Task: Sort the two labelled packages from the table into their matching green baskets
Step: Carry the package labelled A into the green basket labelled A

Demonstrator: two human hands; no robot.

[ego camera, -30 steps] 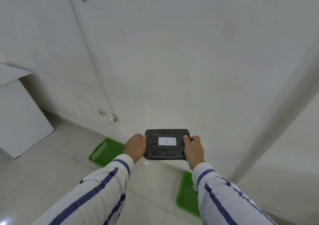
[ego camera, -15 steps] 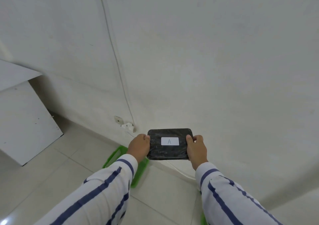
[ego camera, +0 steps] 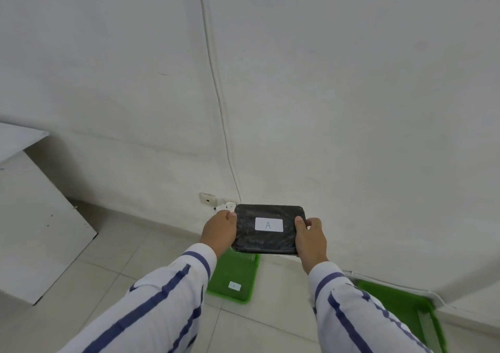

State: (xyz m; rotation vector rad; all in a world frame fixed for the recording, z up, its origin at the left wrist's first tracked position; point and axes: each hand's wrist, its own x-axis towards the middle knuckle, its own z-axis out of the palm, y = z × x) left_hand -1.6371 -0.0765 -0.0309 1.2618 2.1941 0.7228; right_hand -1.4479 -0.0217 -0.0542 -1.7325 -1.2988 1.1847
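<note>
A flat black package [ego camera: 263, 240] with a white label reading A is held level in the air by both hands. My left hand [ego camera: 219, 232] grips its left edge and my right hand [ego camera: 310, 237] grips its right edge. Directly below it on the floor lies a green basket [ego camera: 234, 274] with a small white label on its near side; the package and my left arm cover part of it. A second green basket [ego camera: 405, 308] lies on the floor to the right, partly behind my right sleeve. No other package is in view.
A white wall stands close ahead, with a cable [ego camera: 216, 87] running down it to a socket and plug [ego camera: 208, 198] near the floor. A white table or cabinet [ego camera: 32, 217] stands at the left. The floor is pale tile.
The view has swung right and down. The basket under the package now shows its label, and the second basket has come into view at the right. Both hands still hold the package.
</note>
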